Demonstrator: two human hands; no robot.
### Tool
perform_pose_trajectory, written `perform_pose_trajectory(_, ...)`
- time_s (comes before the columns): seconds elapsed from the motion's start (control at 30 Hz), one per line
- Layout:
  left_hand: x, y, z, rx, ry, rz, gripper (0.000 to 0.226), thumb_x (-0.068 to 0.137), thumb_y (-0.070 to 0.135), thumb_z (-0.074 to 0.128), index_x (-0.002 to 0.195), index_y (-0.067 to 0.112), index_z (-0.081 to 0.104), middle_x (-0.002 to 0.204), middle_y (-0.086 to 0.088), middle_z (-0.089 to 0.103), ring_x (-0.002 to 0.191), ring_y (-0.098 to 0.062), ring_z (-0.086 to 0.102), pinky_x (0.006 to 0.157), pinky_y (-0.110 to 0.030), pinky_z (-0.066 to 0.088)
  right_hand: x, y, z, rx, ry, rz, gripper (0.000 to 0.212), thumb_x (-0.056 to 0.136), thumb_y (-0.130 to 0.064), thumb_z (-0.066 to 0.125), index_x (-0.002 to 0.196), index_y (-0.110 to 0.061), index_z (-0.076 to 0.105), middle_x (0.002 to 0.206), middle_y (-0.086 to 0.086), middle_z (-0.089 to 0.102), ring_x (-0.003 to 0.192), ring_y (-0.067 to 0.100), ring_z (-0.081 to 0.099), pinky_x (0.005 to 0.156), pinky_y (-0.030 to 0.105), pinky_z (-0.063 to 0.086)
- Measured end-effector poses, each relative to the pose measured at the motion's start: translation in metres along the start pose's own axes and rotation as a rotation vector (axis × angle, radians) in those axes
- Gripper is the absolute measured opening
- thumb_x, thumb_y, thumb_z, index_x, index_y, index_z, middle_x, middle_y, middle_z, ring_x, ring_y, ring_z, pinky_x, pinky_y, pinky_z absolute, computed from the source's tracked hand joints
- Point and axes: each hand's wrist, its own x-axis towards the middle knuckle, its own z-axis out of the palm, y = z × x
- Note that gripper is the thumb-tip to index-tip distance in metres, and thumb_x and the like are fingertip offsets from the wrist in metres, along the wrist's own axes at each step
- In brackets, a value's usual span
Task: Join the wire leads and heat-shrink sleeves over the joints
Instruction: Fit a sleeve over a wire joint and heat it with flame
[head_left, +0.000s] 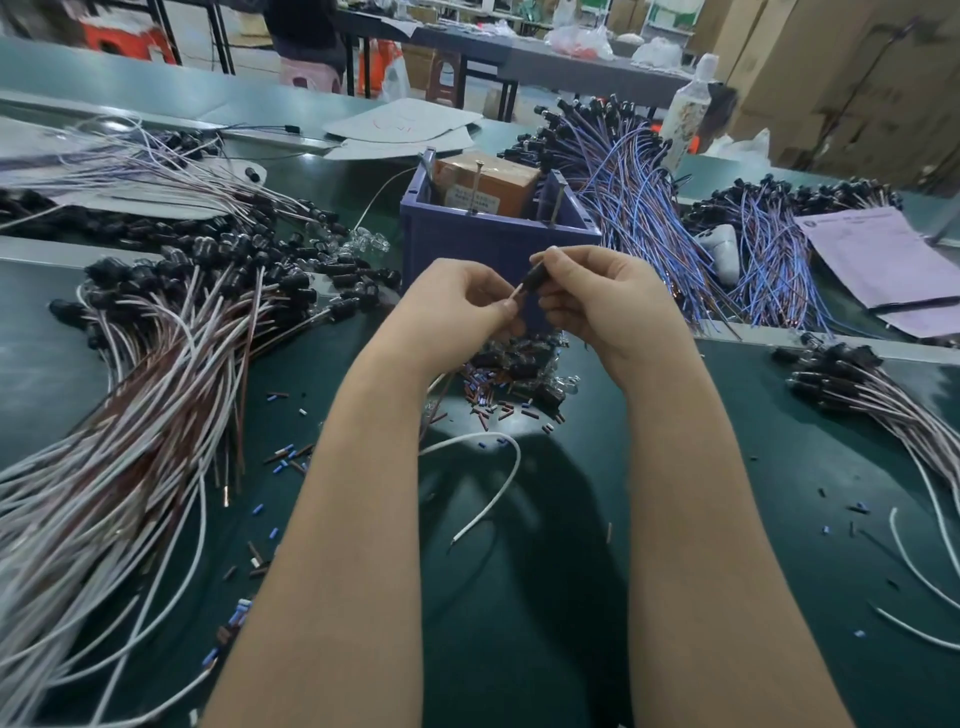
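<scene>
Forearms (363, 519) cross the tabletop (519, 613); left hand (457, 304) pinches a wire lead (514, 297), right hand (605, 299) fingers (558, 304) grip a black cylinder (535, 278).

The dark green tabletop (545, 623) carries a broad sheaf of white and brown wires (130, 415) on the left and a heap of blue wires (634, 208) at the back right. A blue crate (483, 244) stands in the middle, with short sleeve pieces (488, 400) scattered in front of it. A loose white wire (498, 483) curves nearby. Pink sheets (872, 260) lie at the right.
</scene>
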Motion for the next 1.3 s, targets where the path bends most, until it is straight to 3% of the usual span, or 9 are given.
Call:
perform_pose_trajectory(0.27, 0.0, -0.001, -0.001, -0.035, 0.068, -0.046, 0.017, 0.091, 0.011, 0.059, 0.077, 0.02, 0.062, 0.074, -0.001, 0.071, 0.073, -0.017, 0.069, 0.081, -0.037, 0.056, 0.0, -0.006, -0.008, -0.004, 0.13, 0.037, 0.019, 0.098, -0.014, 0.048, 0.082, -0.014, 0.06, 0.075, 0.001, 0.065, 0.061, 0.008, 0.064, 0.056, 0.017, 0.053)
perform_pose_trajectory(0.43, -0.001, 0.003, -0.001, 0.053, 0.08, -0.006, 0.018, 0.091, 0.014, 0.059, 0.077, 0.024, 0.062, 0.068, 0.008, 0.068, 0.062, -0.009, 0.061, 0.063, -0.023, 0.049, -0.004, -0.014, -0.009, -0.397, 0.122, -0.09, 0.023, 0.089, -0.005, 0.048, 0.088, -0.02, 0.065, 0.09, -0.001, 0.067, 0.084, 0.007, 0.061, 0.074, 0.02, 0.049)
perform_pose_trajectory(0.5, -0.001, 0.005, 0.0, 0.069, 0.079, 0.004, 0.016, 0.091, 0.015, 0.06, 0.077, 0.023, 0.063, 0.071, 0.005, 0.068, 0.064, -0.012, 0.059, 0.065, -0.026, 0.049, -0.008, -0.02, -0.007, -0.589, 0.005, -0.178, 0.017, 0.089, -0.016, 0.055, 0.091, -0.025, 0.069, 0.075, -0.011, 0.063, 0.067, -0.009, 0.055, 0.063, 0.007, 0.041)
perform_pose_trajectory(0.63, 0.0, 0.007, 0.005, 0.117, 0.127, 0.005, 0.01, 0.09, 0.017, 0.061, 0.083, 0.022, 0.064, 0.072, 0.005, 0.062, 0.063, -0.01, 0.053, 0.056, -0.018, 0.04, -0.008, -0.019, -0.007, -0.766, -0.08, -0.126, 0.008, 0.089, -0.023, 0.062, 0.086, -0.029, 0.068, 0.069, -0.013, 0.059, 0.058, -0.002, 0.049, 0.053, 0.011, 0.036)
perform_pose_trajectory(0.7, 0.001, 0.006, 0.006, 0.199, 0.175, -0.029, 0.008, 0.091, 0.019, 0.059, 0.086, 0.023, 0.064, 0.076, 0.005, 0.062, 0.07, -0.013, 0.056, 0.063, -0.018, 0.042, -0.006, -0.017, -0.01, -0.728, 0.02, -0.112, 0.01, 0.089, -0.019, 0.061, 0.084, -0.026, 0.066, 0.067, -0.009, 0.061, 0.055, -0.002, 0.05, 0.05, 0.01, 0.036)
perform_pose_trajectory(0.83, 0.002, 0.001, -0.001, 0.303, 0.444, -0.199, 0.015, 0.095, 0.023, 0.052, 0.098, 0.028, 0.065, 0.104, 0.001, 0.067, 0.105, -0.024, 0.058, 0.1, -0.039, 0.038, -0.005, -0.018, -0.02, -0.631, 0.188, -0.042, 0.022, 0.089, -0.011, 0.05, 0.072, -0.021, 0.061, 0.057, -0.009, 0.063, 0.039, -0.005, 0.045, 0.036, 0.005, 0.031)
perform_pose_trajectory(0.97, 0.0, -0.003, -0.012, 0.188, 0.605, -0.201, 0.014, 0.094, 0.022, 0.053, 0.098, 0.021, 0.066, 0.102, -0.001, 0.067, 0.102, -0.023, 0.06, 0.096, -0.037, 0.042, -0.008, -0.02, -0.021, -0.693, 0.104, 0.065, 0.029, 0.085, -0.016, 0.048, 0.06, -0.017, 0.063, 0.069, 0.004, 0.073, 0.065, 0.015, 0.053, 0.052, 0.017, 0.041)
perform_pose_trajectory(1.13, -0.001, 0.006, -0.009, -0.019, 0.469, -0.056, 0.012, 0.096, 0.021, 0.052, 0.094, 0.015, 0.063, 0.08, -0.001, 0.066, 0.079, -0.016, 0.061, 0.083, -0.034, 0.052, -0.01, -0.018, -0.009, -0.564, -0.185, 0.044, 0.027, 0.095, -0.034, 0.051, 0.087, -0.016, 0.069, 0.069, -0.005, 0.073, 0.081, 0.016, 0.069, 0.08, 0.034, 0.052)
perform_pose_trajectory(1.3, -0.002, 0.016, -0.003, 0.003, 0.402, 0.075, 0.016, 0.095, 0.023, 0.055, 0.097, 0.01, 0.064, 0.088, -0.003, 0.068, 0.083, -0.017, 0.063, 0.083, -0.035, 0.052, -0.011, -0.02, 0.007, -0.078, -0.283, 0.017, 0.035, 0.1, -0.035, 0.043, 0.087, -0.013, 0.067, 0.044, -0.009, 0.05, 0.044, 0.007, 0.053, 0.052, 0.022, 0.051)
